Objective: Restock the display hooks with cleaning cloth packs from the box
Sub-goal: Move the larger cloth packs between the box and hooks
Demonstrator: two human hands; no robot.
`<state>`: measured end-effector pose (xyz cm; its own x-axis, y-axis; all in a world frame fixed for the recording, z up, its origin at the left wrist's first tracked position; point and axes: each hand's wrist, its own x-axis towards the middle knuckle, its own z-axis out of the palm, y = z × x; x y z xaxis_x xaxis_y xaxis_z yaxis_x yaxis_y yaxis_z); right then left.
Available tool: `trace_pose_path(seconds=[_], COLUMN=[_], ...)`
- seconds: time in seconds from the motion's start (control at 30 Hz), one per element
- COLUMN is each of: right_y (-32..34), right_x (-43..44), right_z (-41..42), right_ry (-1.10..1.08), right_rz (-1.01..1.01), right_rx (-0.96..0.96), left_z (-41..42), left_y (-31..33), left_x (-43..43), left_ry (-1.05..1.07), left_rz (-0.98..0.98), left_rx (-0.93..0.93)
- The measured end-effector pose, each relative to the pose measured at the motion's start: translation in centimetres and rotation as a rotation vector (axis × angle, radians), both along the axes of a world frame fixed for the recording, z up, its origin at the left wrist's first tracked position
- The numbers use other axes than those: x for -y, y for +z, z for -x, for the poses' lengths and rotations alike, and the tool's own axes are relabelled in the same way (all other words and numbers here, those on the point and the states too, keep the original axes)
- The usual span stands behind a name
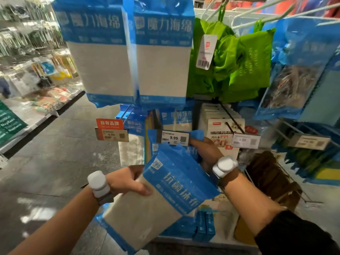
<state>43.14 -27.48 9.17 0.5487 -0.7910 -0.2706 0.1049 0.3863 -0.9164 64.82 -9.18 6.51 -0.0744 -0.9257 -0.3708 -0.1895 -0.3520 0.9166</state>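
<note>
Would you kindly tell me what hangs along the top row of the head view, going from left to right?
Along the top: a blue-and-white sponge pack → a second blue-and-white sponge pack → a white barcode hang tag → bright green fabric bags → a blue clear-window pack.

Left: aisle floor open. Overhead: sponge packs hang low; price tag bars the middle row; green bags crowd right; cloth pack fills foreground.

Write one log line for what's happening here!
step: hanging pack | left grip: holds cleaning cloth pack | right grip: holds pack's blue top beside price tag | pack: tilted, not yet hung
</note>
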Motion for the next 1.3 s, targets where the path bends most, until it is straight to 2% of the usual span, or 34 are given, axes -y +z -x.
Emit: trace_pose_path(seconds=[0.13, 0.33, 0.47, 0.6, 0.67, 0.73, 0.8, 1.1, 1.23, 1.3], right_y=[0.6, -0.1, 0.5, 0.7, 0.5, 0.5, 0.4, 0.3, 0.4, -0.2], right_x=[-0.3, -0.5, 0.3, 3.7, 6.0, 8.2, 9.9, 13.1, 12.1, 10.5], right_z=[-0.6, -1.7, -2.4, -4.5, -5.9, -6.7, -8.4, -10.1, -9.6, -9.1], right_ry=[-0.066, -0.071, -0.109, -0.195, -0.205, -0.2, -0.2, -0.122, -0.184, -0.261], right_rz=[-0.051, -0.008, 0.046, -0.009, 0.008, 0.106, 0.157, 0.458, 0.511, 0.433], right_rx=[0.001, -0.078, -0.133, -0.156, -0.209, -0.321, -0.351, -0.637, -0.524, -0.456], left_z=[-1.0, -1.4, -2.4, -3.5, -3.9, -3.8, -3.9, -5.3, -5.2, -4.9], left_y=[0.1, -0.2, -1.2, -2.4, -3.0, -3.6, -4.2, -7.1, -7.6, -7.3], left_x=[0.3, 0.6, 1.1, 1.4, 1.3, 1.2, 1.1, 1.4, 2.1, 2.5], left_ry=[-0.05, -0.123, -0.113, -0.084, -0.058, -0.01, 0.057, 0.303, 0.401, 0.424], left_rz=[0.015, 0.061, 0.044, -0.017, -0.046, -0.072, -0.105, -0.061, -0.011, -0.005], left_rx=[-0.033, -0.064, -0.004, 0.026, 0.025, -0.04, -0.117, -0.33, -0.365, -0.376])
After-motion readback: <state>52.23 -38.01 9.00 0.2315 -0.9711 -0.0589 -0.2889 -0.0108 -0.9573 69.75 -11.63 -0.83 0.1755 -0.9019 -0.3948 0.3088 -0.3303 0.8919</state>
